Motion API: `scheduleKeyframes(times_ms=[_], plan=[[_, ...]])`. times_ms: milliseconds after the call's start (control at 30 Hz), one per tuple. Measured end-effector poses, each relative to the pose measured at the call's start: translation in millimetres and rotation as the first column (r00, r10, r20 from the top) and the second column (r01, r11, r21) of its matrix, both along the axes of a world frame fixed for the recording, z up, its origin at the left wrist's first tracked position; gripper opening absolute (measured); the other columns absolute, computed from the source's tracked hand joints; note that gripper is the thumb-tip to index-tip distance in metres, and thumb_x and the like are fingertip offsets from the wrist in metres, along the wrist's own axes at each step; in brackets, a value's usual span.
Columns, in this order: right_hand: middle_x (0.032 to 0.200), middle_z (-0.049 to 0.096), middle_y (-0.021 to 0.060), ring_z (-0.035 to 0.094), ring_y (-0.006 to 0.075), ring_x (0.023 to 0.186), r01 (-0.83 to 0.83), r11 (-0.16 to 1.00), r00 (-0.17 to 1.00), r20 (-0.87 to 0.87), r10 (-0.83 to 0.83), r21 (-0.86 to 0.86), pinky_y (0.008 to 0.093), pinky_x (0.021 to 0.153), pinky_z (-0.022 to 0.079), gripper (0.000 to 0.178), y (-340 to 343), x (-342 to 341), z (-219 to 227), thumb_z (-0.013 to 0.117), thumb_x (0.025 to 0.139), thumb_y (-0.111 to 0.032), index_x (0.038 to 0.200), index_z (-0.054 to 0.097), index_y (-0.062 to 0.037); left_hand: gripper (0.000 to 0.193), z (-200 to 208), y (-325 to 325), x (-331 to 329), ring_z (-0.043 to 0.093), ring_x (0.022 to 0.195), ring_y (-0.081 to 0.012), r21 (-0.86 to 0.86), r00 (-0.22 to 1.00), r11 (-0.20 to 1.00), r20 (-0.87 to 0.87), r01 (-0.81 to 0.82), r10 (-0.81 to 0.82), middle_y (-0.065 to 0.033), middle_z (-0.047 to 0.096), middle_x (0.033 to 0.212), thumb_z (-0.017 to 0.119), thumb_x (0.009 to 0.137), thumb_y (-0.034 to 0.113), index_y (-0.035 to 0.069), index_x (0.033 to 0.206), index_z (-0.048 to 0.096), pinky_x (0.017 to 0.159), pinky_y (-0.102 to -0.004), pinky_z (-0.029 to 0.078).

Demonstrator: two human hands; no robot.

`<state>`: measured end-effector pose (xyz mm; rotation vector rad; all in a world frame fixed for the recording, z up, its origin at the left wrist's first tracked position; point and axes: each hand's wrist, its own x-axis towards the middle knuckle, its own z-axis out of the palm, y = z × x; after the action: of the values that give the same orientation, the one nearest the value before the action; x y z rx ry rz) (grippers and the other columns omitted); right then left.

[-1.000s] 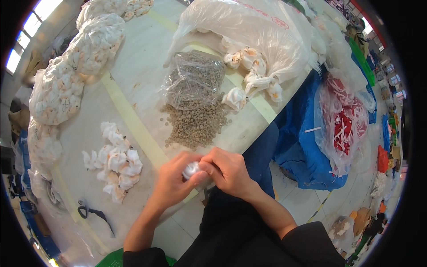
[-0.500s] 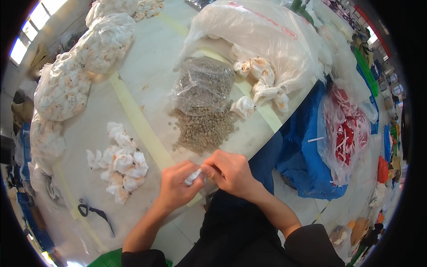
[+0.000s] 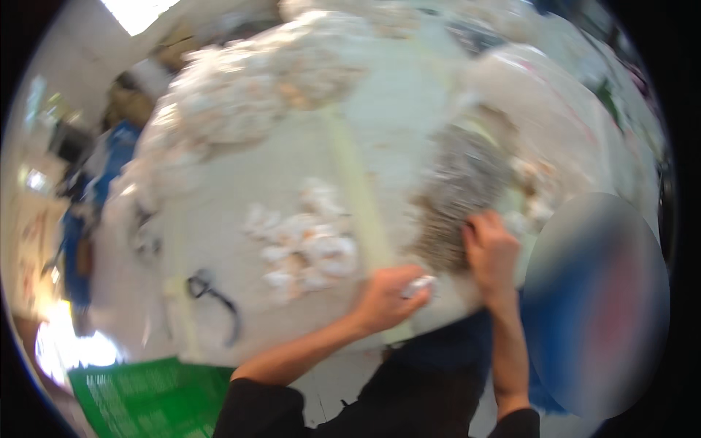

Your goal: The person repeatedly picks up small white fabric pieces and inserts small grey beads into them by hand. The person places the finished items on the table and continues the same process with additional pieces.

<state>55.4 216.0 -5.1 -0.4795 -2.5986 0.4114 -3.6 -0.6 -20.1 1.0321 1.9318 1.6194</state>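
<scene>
Free lane — between white pile (image 3: 314, 241) and brown heap (image 3: 439, 237).

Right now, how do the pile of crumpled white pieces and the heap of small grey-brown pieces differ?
The white pile is bright with orange-tan patches; the grey-brown heap is darker. The pile's lumps are larger; the heap's pieces finer. The right hand is at the heap; no hand touches the pile. Both lie on the pale table.

Dark looped strap (image 3: 227, 304) on pale tabletop (image 3: 219, 208); green panel (image 3: 150, 398) lower left.
</scene>
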Motion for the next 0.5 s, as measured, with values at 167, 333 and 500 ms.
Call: scheduleKeyframes(times_ms=[167, 333, 500], plan=[[0.102, 0.066, 0.0135, 0.068, 0.0395, 0.089, 0.032, 0.997, 0.999, 0.023, -0.03, -0.069, 0.0481, 0.075, 0.053, 0.006, -2, 8, -2, 0.071, 0.093, -0.008, 0.098, 0.067, -0.0061, 0.011, -1, 0, -5, 0.055, 0.065, -0.0281, 0.104, 0.995, 0.995, -0.104, 0.007, 0.004, -0.0139, 0.057, 0.074, 0.067, 0.089, 0.009, -0.001, 0.087, 0.063, 0.063, -0.0384, 0.047], [0.098, 0.063, 0.0142, 0.065, 0.0402, 0.085, -0.033, 0.989, 0.999, -0.008, 0.032, -0.145, 0.0487, 0.073, 0.05, 0.006, 13, 4, -10, 0.068, 0.095, -0.005, 0.097, 0.064, -0.0025, 0.011, -7, 12, 5, 0.052, 0.067, -0.0313, 0.171, 0.993, 0.982, -0.074, -0.08, 0.093, -0.0146, 0.054, 0.074, 0.065, 0.088, 0.006, -0.002, 0.085, 0.06, 0.064, -0.04, 0.046], [0.099, 0.062, 0.0132, 0.065, 0.039, 0.086, -0.078, 0.991, 0.997, 0.011, 0.079, -0.107, 0.0484, 0.074, 0.051, 0.009, 14, 7, -10, 0.071, 0.092, -0.007, 0.097, 0.064, -0.0035, 0.013, -6, 10, 6, 0.052, 0.068, -0.0317, 0.12, 0.994, 0.99, -0.06, -0.078, 0.086, -0.0147, 0.054, 0.075, 0.066, 0.089, 0.008, -0.002, 0.085, 0.059, 0.064, -0.0405, 0.045]])
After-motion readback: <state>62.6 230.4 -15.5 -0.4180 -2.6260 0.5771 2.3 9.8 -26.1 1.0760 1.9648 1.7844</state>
